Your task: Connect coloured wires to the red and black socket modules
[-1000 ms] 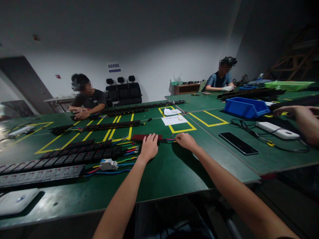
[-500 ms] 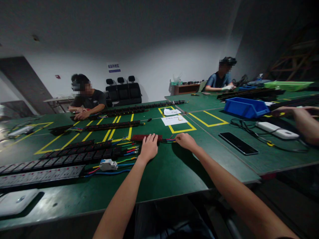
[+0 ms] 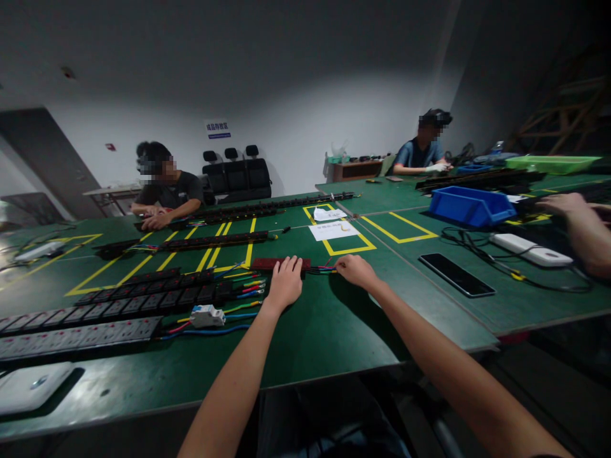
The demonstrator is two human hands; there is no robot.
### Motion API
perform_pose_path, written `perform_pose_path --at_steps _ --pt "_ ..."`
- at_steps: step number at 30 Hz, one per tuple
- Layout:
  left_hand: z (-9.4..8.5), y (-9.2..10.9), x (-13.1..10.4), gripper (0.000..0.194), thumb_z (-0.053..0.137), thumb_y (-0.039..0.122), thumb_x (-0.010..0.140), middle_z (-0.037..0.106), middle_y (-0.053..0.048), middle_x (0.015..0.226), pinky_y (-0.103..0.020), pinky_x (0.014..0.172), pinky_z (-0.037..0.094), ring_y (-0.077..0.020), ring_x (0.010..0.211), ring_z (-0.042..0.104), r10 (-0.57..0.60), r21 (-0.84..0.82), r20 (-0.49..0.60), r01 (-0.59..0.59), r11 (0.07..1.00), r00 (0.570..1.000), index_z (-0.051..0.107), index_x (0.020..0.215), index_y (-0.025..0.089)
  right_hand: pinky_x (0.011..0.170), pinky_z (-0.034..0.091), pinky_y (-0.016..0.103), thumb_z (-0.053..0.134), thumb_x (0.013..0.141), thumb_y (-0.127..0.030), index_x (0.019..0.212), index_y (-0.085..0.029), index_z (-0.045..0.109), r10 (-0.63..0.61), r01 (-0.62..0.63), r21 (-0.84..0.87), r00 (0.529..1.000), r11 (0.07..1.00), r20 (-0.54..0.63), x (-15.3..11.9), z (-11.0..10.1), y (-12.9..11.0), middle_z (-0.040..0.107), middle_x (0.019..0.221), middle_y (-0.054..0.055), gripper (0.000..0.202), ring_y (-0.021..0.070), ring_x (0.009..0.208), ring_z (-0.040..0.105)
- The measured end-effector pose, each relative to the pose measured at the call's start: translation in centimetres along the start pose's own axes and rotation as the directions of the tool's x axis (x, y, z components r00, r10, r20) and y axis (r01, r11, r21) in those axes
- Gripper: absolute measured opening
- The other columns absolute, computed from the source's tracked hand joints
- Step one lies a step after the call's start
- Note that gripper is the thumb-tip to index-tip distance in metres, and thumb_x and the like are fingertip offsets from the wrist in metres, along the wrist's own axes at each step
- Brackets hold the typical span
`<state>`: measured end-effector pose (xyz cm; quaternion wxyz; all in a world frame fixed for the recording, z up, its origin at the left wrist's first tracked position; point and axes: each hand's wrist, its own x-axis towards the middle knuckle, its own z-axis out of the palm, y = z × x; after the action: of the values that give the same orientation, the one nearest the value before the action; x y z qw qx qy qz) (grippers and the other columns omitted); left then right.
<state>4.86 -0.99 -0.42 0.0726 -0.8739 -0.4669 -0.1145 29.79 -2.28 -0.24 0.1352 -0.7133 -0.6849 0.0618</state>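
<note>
My left hand [image 3: 286, 283] lies flat across a dark red strip [image 3: 265, 263] on the green table, its fingers stretched out over the strip. Thin coloured wires [image 3: 321, 270] come out of the strip's right end. My right hand [image 3: 356, 270] is closed in a pinch on the far ends of these wires; its fingertips partly hide them. Left of my hands lie several power strips [image 3: 128, 305] with red, blue, green and yellow leads. A small white circuit breaker [image 3: 208, 315] sits among the leads of the nearest one.
White paper sheets [image 3: 334, 230] lie beyond my hands. To the right are a phone [image 3: 457, 275], a white power bank [image 3: 531, 249] with black cable and a blue bin [image 3: 471, 206]. Two co-workers sit across the table; another person's hands [image 3: 580, 219] show at the right edge.
My two hands stay where they were on the strip and the wires. At the right edge, the other person's hands have shifted slightly.
</note>
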Motion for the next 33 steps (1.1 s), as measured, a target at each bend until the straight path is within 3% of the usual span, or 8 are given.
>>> perform_pose_path --at_steps 33 --pt "0.20 -0.05 0.02 0.058 0.043 0.022 0.102 0.043 -0.013 0.166 -0.054 0.128 0.030 -0.0298 0.155 0.038 0.001 0.015 -0.006 -0.001 1.000 1.000 0.042 0.160 0.015 0.072 0.044 0.024 0.050 0.098 -0.025 0.103 -0.025 0.083 -0.007 0.007 0.008 1.000 1.000 -0.001 -0.04 0.04 0.06 0.080 0.109 0.007 0.034 0.0215 0.096 0.072"
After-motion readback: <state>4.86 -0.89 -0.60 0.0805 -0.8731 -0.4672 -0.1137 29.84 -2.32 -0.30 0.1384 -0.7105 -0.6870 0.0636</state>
